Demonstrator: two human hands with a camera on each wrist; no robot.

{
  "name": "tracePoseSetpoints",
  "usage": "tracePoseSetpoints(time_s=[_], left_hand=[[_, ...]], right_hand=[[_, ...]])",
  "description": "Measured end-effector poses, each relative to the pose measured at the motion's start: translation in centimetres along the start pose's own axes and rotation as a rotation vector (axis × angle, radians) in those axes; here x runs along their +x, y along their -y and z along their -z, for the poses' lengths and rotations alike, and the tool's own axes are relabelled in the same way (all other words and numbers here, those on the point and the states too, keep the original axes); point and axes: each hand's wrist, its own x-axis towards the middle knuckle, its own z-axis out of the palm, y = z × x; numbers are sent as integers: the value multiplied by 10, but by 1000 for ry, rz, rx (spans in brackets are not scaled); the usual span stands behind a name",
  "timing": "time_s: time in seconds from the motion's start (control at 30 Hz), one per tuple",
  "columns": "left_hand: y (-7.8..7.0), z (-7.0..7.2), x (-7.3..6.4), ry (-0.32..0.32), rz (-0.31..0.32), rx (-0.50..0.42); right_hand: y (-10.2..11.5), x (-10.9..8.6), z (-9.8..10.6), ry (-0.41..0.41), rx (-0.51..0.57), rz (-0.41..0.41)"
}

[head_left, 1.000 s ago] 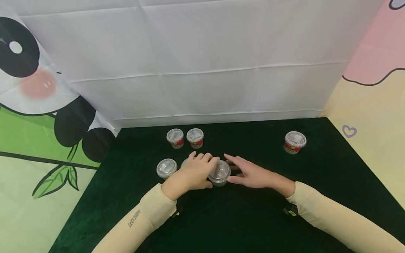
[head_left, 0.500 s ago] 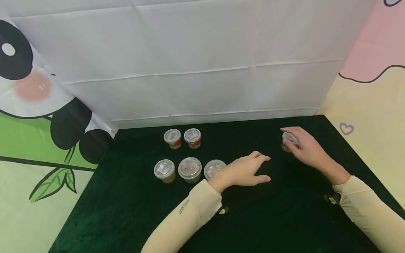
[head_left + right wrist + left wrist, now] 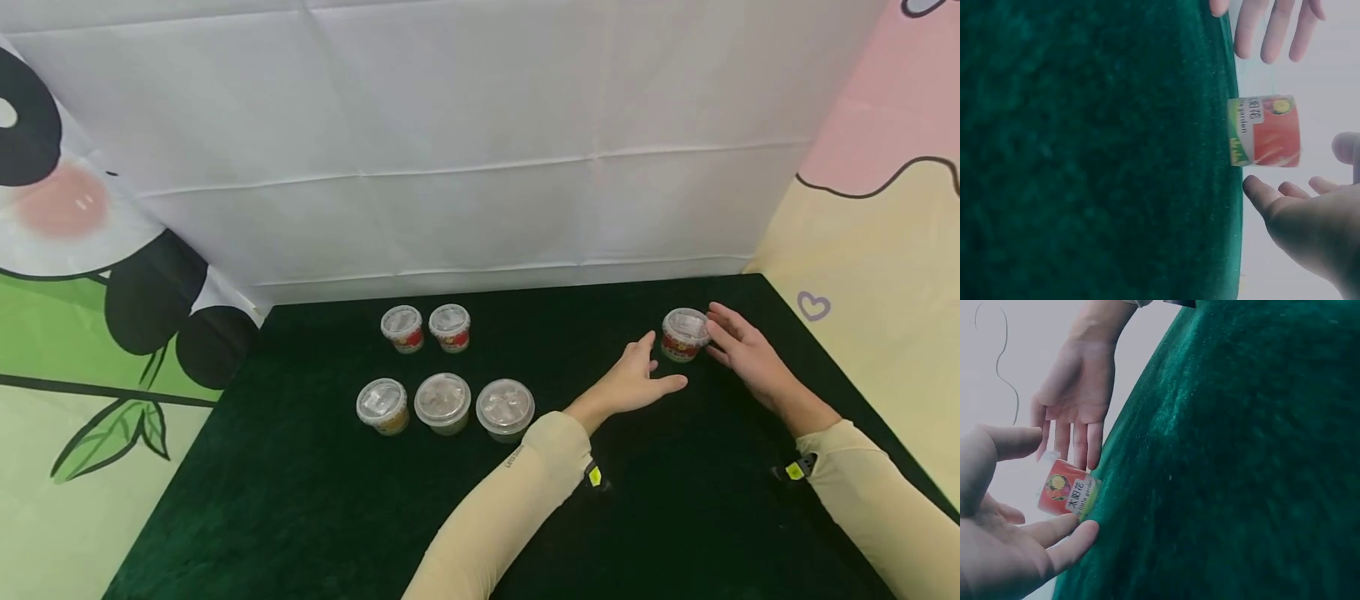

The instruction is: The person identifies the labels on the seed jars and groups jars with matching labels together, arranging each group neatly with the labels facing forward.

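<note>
A small lidded plastic cup with a red label, a flower picture and the words "little garden" stands upright at the right rear of the table. My left hand is to its left, fingers extended and thumb spread. On the cup's other side is my right hand, fingers loosely straight beside the lid. Both hands flank the labelled cup in the right wrist view, with a gap to each. In the left wrist view the cup partly overlaps the left fingertips; contact there I cannot tell.
Two similar red-labelled cups stand at the back left. In front of them is a row of three lidded cups, including a middle cup and a right-hand cup. Dark green cloth covers the table; a white curtain hangs behind.
Both hands have moved right, away from the front row of cups. The right hand reached over the lone cup, then drew back to its right side; the left hand followed to its left.
</note>
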Motion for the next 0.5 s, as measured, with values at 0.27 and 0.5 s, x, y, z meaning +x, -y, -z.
tracePoseSetpoints(time_s=[0.27, 0.5], left_hand=[[-2, -8, 10, 9, -35, -41], [-2, -11, 15, 21, -71, -32]], right_hand=[[-4, 4, -4, 47, 75, -68], [-4, 5, -7, 72, 103, -75]])
